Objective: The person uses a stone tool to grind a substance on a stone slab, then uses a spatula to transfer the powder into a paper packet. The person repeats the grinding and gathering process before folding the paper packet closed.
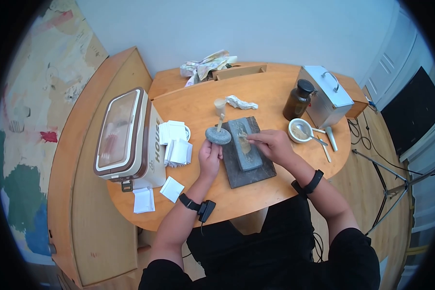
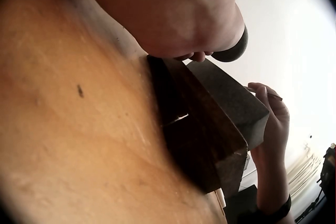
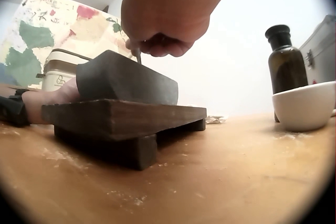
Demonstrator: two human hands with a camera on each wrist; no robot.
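My left hand (image 1: 210,158) grips a round grey stone (image 1: 218,137) from below, at the left edge of the grinding slab. A short pale wooden stick (image 1: 221,122) rises above the stone. A long grey stone slab (image 1: 251,162) lies on a dark wooden stand (image 1: 238,180), with tan paste (image 1: 243,141) smeared over its middle. Over the paste, my right hand (image 1: 275,146) pinches a thin stick-like tool (image 2: 275,97), its lower end at the slab. In the right wrist view, the curled fingers (image 3: 168,49) sit just above the slab's far edge.
At right stand a white bowl (image 1: 295,137) of powder with a spoon, a brown bottle (image 1: 297,102) and a metal case (image 1: 329,99). White paper squares (image 1: 179,152) lie beside a cream carrier box (image 1: 152,159) at left. A small cup (image 1: 220,107) and crumpled tissue (image 1: 241,103) are behind the slab.
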